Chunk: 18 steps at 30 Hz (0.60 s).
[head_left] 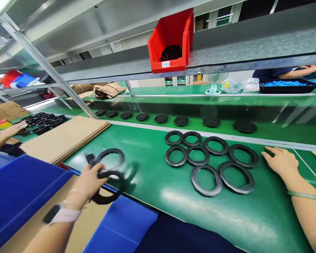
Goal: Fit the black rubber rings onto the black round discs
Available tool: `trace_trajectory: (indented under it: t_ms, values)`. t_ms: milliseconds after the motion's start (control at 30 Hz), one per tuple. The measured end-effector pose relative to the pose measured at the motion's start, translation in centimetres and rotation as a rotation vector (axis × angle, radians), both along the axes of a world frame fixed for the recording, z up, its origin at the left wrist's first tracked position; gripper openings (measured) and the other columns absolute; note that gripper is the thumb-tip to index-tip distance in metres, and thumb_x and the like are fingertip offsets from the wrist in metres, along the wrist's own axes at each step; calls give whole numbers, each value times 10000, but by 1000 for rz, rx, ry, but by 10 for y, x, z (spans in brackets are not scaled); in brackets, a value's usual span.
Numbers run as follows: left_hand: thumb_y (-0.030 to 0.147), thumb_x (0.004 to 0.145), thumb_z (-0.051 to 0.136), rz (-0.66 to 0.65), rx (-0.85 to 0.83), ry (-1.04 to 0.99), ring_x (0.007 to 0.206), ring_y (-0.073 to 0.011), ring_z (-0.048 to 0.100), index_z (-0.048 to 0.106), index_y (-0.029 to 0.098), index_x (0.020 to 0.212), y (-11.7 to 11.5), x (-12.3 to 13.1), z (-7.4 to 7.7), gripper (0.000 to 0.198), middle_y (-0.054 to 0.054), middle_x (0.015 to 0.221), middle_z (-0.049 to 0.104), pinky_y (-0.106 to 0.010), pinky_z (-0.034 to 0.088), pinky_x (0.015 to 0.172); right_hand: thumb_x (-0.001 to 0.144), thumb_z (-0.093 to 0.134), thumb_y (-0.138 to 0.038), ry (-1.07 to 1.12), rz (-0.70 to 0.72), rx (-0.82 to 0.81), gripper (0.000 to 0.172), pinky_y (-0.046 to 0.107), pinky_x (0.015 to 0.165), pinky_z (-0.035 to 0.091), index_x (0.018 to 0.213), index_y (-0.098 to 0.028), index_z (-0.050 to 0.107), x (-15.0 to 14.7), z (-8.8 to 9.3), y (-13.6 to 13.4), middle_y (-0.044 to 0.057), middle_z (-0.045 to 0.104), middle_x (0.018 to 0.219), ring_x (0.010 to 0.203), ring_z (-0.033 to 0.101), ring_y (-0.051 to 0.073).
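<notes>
My left hand (91, 182) is closed around black rubber rings (108, 175), two of them showing, held just over the near edge of the green table (152, 175). A watch sits on that wrist. My right hand (280, 161) rests open and flat on the green surface, its fingertips beside the right end of a group of several black rubber rings (208, 160) laid out in rows. A green bangle circles my right forearm.
Blue bins (21, 189) stand at the near left. A stack of cardboard sheets (65, 137) lies left of my hand. Black discs (181, 121) line the conveyor belt behind. A red bin (171, 44) sits on the overhead shelf. Another person's hand (12, 129) works at far left.
</notes>
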<state>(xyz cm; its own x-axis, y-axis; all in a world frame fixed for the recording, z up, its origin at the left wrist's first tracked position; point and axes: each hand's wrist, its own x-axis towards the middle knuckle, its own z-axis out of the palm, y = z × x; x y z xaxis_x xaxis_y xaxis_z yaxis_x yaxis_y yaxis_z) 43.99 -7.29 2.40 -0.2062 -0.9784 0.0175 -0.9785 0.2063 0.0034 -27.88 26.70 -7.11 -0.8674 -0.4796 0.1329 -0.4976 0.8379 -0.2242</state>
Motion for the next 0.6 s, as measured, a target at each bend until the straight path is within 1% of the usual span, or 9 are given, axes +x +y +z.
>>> trace_trajectory:
  t_ms: [100,167,267,333,400,433,500,567,600]
  values:
    - [468,707,681,-203,157,30,928,-271,664,622,271,1261,1,-77,-21,591,-107,1232,502,-378,511,972,1016,415,-528,-15,19,-13,529,441,1037,373,1376,-205,630,4,1,2,139,492,1464,1352,408,324]
    - [516,704,727,-270,202,38,972,-307,671,601,270,1329,-1,-114,-35,683,-141,1294,479,-410,509,985,1024,421,-503,-16,48,-17,517,423,1053,362,1381,-191,627,6,2,3,156,487,1463,1360,404,313]
    - [563,723,750,-333,206,73,1190,-392,597,514,257,1432,0,-152,-39,807,-192,1435,407,-464,459,1065,1026,425,-479,-2,78,-23,502,416,1076,350,1379,-184,626,6,3,3,168,491,1451,1366,401,308]
    - [565,738,754,-376,187,112,1332,-406,488,381,266,1519,7,-164,-33,916,-189,1574,251,-463,426,1108,1013,460,-474,-7,52,-20,480,421,1090,346,1377,-209,628,5,3,3,148,494,1452,1362,405,315]
    - [578,773,715,-431,140,215,1367,-373,459,277,280,1560,18,-161,-24,948,-134,1650,109,-437,418,1127,999,491,-470,-22,17,-12,461,422,1098,345,1375,-240,628,4,4,3,120,491,1461,1360,406,316]
    - [592,803,669,-450,98,280,1354,-351,476,268,284,1558,25,-153,-21,909,-102,1660,108,-423,418,1132,999,486,-481,-30,17,-10,466,424,1098,344,1379,-249,624,4,4,4,113,484,1467,1362,402,317]
    - [619,856,542,-421,-28,376,1293,-314,533,344,274,1507,37,-120,-19,763,-71,1608,295,-406,419,1137,1007,438,-530,-40,49,-13,504,431,1089,344,1389,-252,614,2,4,5,116,469,1478,1375,383,321]
    - [644,869,434,-264,-148,328,1240,-311,571,478,255,1368,45,-69,-26,634,-95,1397,557,-411,436,1115,1009,407,-563,-40,64,-15,534,435,1078,345,1388,-250,615,-1,2,6,123,465,1478,1379,375,319]
    - [657,856,403,-176,-148,264,1196,-322,600,534,245,1270,49,-39,-33,599,-117,1285,629,-427,460,1085,1006,413,-569,-32,58,-14,531,436,1072,346,1381,-256,620,-4,-1,6,121,469,1475,1374,379,317]
